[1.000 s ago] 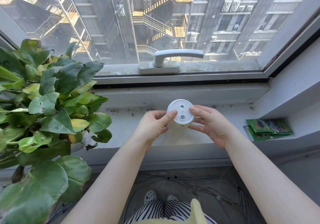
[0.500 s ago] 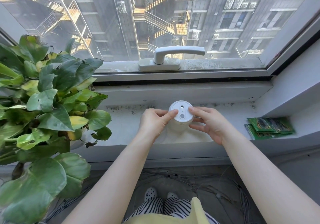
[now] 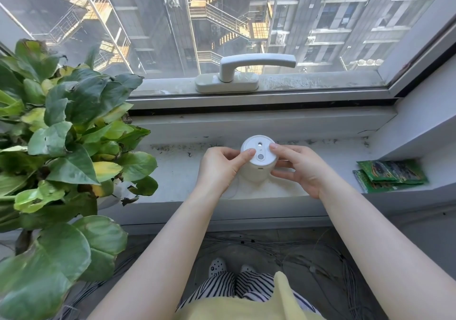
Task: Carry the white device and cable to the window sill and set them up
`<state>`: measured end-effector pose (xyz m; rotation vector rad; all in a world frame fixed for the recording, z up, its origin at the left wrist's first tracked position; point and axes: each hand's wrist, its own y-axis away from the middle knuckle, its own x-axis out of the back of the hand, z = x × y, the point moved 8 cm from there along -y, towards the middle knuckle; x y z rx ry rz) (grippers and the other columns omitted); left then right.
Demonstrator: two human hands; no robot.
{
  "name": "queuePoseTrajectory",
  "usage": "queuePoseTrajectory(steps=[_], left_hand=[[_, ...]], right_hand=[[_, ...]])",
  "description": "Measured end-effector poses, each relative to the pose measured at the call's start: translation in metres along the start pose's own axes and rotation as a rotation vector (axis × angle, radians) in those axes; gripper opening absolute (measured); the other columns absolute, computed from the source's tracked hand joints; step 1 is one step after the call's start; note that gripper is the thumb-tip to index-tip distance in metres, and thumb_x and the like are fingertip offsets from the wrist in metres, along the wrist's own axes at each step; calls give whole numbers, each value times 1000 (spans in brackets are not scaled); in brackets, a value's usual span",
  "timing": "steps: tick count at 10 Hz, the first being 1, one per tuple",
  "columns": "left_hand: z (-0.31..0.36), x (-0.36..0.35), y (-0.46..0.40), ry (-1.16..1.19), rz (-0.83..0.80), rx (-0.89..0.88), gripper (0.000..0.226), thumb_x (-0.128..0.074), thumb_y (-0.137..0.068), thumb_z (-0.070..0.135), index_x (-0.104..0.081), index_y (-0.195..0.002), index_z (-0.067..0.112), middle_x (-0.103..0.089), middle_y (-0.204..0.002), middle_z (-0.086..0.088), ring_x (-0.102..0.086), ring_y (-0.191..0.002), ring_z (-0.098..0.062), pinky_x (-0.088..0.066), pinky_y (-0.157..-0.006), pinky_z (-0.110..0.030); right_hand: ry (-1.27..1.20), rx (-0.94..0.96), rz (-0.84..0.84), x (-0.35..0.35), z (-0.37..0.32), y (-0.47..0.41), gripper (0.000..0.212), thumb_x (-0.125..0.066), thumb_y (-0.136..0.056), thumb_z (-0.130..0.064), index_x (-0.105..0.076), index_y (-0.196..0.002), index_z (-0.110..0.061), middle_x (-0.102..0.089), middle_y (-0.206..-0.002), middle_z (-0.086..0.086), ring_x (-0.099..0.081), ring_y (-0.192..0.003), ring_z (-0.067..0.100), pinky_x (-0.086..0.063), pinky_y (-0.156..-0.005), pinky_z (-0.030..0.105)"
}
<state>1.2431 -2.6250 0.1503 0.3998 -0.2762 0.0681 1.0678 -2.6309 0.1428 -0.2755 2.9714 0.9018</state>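
A white cylindrical device (image 3: 258, 161) stands upright on the window sill (image 3: 177, 174), its round top showing a small hole and a grey button. My left hand (image 3: 219, 169) grips its left side, thumb on the top rim. My right hand (image 3: 301, 169) holds the right side, thumb on the top edge too. A thin white cable (image 3: 235, 188) curves on the sill under my left hand; most of it is hidden.
A large leafy potted plant (image 3: 61, 141) fills the sill's left end. Green packets (image 3: 389, 175) lie at the right end beside the wall. A white window handle (image 3: 246, 72) sits on the frame behind the device. Loose wires cover the floor below.
The device has come down from a raised, tilted hold to stand on the sill. Both hands lowered with it and kept their grip.
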Motion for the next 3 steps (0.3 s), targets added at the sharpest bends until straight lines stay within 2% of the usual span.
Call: queuePoseTrajectory(steps=[2, 3], left_hand=[[2, 1, -1, -38, 13, -12, 30, -73, -73, 49, -74, -84, 22, -69, -78, 12, -67, -82, -9, -47, -71, -22], [6, 6, 0, -32, 71, -35, 42, -66, -78, 53, -72, -97, 16, -68, -85, 10, -68, -89, -15, -51, -78, -26]], right_hand=[[27, -3, -21, 0, 0, -1, 27, -61, -90, -31, -72, -105, -13, -77, -99, 2, -72, -87, 11, -54, -93, 37], [88, 13, 5, 2, -1, -1, 29, -60, -89, -39, -70, -108, -19, -74, -107, 0, -68, -101, 15, -54, -94, 37]])
